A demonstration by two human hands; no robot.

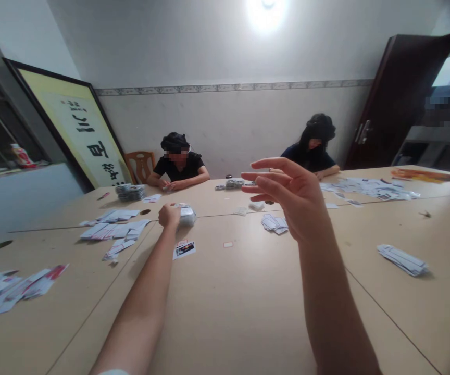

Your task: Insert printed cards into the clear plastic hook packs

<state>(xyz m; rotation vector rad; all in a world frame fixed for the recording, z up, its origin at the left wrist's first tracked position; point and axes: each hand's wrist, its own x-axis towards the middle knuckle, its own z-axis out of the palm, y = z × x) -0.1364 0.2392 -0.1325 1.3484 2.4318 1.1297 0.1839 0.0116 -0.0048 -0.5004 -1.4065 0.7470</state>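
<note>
My left hand (169, 215) is stretched far out over the wooden table (228, 312), closed on a small white stack of packets (187, 215). A single printed card (184, 249) lies on the table just below that hand. My right hand (287, 195) is raised in the air above the table, its fingers spread and curved, holding nothing. A small pile of white cards (275, 224) lies on the table just left of my right wrist.
Loose cards lie at the left (111, 229), the far left edge (17, 289), and the right (402, 259). Two other people sit at the far side (178, 166) (314, 148) handling cards. A dark door (389, 104) stands at the right, a framed scroll (80, 135) leans left.
</note>
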